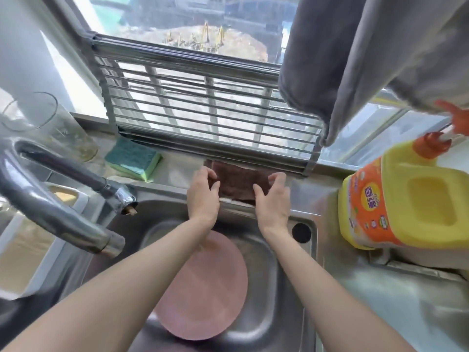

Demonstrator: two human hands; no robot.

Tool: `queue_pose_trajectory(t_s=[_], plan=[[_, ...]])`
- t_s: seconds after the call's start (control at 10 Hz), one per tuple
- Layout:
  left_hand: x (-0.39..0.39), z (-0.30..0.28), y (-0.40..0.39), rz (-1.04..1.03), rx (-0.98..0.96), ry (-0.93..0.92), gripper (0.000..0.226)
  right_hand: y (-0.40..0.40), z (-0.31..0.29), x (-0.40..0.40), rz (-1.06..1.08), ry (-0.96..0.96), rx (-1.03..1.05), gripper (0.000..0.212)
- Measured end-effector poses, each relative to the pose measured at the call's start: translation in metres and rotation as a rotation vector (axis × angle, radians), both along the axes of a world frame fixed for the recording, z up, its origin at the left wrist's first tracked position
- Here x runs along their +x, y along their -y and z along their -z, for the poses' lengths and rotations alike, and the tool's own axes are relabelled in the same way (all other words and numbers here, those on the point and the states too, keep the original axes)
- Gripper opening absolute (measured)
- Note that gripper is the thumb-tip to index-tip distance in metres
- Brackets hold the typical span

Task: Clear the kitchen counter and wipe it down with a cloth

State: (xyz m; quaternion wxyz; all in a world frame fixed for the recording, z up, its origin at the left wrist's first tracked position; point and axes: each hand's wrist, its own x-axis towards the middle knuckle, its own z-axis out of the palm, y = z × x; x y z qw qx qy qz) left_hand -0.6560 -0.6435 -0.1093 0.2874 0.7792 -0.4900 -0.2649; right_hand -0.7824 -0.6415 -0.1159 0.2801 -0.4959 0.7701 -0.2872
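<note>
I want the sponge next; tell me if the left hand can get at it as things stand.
Probably yes. The sponge lies in the open on the ledge, just left of the left hand, which rests at the brown cloth. The tap sits nearer and lower, off that path.

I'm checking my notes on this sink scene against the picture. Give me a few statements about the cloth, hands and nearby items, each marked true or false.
1. Both hands touch the brown cloth on the ledge behind the sink. True: left hand, right hand.
2. A pink plate lies in the sink. True.
3. The sponge lies right of the cloth. False: it lies to its left.
4. The yellow detergent bottle stands in the sink. False: it stands on the counter to the right.
</note>
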Motion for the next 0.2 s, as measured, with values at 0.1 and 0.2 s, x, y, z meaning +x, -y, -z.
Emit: queue_pose_trajectory(t_s=[0.1,0.2], plan=[[-0.002,0.003,0.001,0.015,0.130,0.352,0.019,0.003,0.003,-0.002,-0.032,-0.331,0.089,0.043],[0.000,0.003,-0.014,0.070,0.116,0.351,0.037,0.002,-0.003,-0.005,-0.041,-0.297,0.165,0.056]])
